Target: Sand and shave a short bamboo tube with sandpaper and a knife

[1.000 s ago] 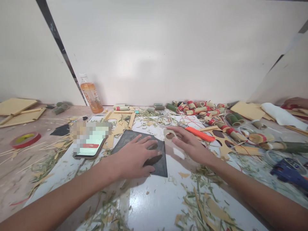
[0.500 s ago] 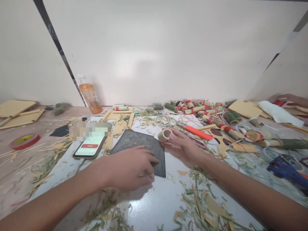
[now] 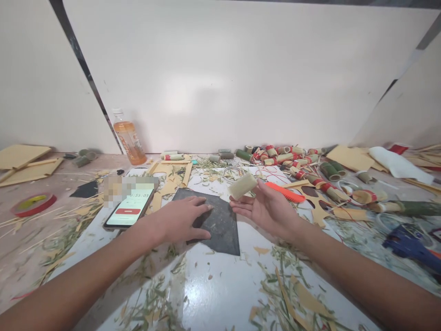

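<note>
Nearest us, green shavings (image 3: 287,285) litter a glossy white board (image 3: 203,294) on the desk (image 3: 17,269), whose near edge is out of view. Our left hand (image 3: 188,218) lies spread across a dark sheet (image 3: 222,227), fingers wide, gripping nothing. And here's our right hand (image 3: 270,207), fingers pinching a short bamboo tube (image 3: 241,186) by its right end, just past the sheet's far right corner! We'd judge it light, stiff and rather smooth, unlikely to crush; gripping round the middle looks surest. Beyond, red-banded bamboo pieces (image 3: 285,156) crowd the desk's far edge, right of centre; a drink bottle (image 3: 132,142) stands by that edge, leftward. Behind everything, a pale wall panel (image 3: 220,69) closes our space.
</note>
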Tool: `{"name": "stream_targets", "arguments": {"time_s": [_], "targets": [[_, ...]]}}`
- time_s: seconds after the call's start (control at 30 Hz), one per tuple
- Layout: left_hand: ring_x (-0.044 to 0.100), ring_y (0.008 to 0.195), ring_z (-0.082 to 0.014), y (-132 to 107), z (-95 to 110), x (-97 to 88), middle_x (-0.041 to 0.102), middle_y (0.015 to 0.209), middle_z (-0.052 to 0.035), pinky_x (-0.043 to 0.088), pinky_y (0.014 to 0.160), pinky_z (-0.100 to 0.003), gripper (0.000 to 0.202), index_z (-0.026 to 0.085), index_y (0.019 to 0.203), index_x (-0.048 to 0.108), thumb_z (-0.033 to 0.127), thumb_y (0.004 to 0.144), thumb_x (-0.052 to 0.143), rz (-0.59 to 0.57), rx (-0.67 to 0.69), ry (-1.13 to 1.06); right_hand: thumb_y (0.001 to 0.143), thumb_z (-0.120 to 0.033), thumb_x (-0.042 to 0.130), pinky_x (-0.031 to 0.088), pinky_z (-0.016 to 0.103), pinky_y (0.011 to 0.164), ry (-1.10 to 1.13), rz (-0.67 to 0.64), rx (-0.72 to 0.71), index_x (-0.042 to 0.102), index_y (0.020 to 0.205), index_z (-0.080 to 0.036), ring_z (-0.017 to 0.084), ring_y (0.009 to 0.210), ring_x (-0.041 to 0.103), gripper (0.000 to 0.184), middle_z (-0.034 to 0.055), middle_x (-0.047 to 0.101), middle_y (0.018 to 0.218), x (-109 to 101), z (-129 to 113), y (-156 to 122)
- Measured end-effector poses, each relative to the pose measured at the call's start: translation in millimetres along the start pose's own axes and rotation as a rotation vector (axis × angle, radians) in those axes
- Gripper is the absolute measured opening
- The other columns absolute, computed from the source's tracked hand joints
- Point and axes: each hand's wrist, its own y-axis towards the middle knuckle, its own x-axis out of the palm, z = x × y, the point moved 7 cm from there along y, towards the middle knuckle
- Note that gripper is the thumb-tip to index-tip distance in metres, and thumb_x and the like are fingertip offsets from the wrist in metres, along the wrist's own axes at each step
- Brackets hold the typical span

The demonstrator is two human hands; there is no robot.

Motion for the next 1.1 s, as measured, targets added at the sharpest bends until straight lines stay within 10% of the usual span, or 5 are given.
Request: {"name": "stream_targets", "arguments": {"time_s": [0.4, 0.7, 0.9, 1.1], "targets": [[0.062, 0.100, -0.0231, 0.3, 32.0, -37.4, 0.069, 0.110, -0.0023, 0.048, 0.085, -0.033, 0.032, 0.023, 0.110, 0.062, 0.042, 0.083, 0.060, 0.356, -0.021, -0.422, 0.093, -0.062, 0.037, 0.050, 0.039, 0.088, -0.132, -0.267, 0.109, 0.060, 0.109, -0.018, 0.022, 0.092, 0.067, 0.052, 0.0110, 0.070, 0.098, 36.8, 15.2, -21.8], [0.065, 0.102, -0.0195, 4.8, 37.6, -24.1, 0.070, 0.111, -0.0011, 0.051, 0.090, -0.033, 0.034, 0.023, 0.117, 0.063, 0.032, 0.085, 0.058, 0.077, 0.044, -1.026, 0.085, -0.040, 0.063, 0.048, 0.026, 0.056, -0.648, 0.021, -0.365, 0.056, 0.100, -0.023, 0.013, 0.063, 0.059, 0.024, -0.0003, 0.062, 0.078, 31.2, -24.8, -31.7], [0.066, 0.098, -0.0207, 2.2, 32.1, -23.5, 0.071, 0.105, -0.0011, 0.052, 0.086, -0.032, 0.031, 0.022, 0.100, 0.068, 0.038, 0.074, 0.071, 0.208, -0.043, -0.883, 0.080, -0.036, 0.069, 0.042, 0.024, 0.054, -0.783, 0.134, -0.400, 0.054, 0.100, -0.023, 0.012, 0.062, 0.052, 0.029, -0.0033, 0.056, 0.073, 30.7, -26.3, -38.3], [0.067, 0.090, -0.0185, 3.3, 35.2, -21.8, 0.072, 0.099, -0.0001, 0.052, 0.084, -0.031, 0.024, 0.023, 0.096, 0.068, 0.035, 0.076, 0.069, 0.223, -0.027, -0.818, 0.097, -0.051, 0.036, 0.041, 0.026, 0.050, -0.782, 0.164, -0.395, 0.060, 0.101, -0.020, 0.013, 0.052, 0.050, 0.039, -0.0028, 0.051, 0.062, 20.6, -29.2, -37.8]]}}
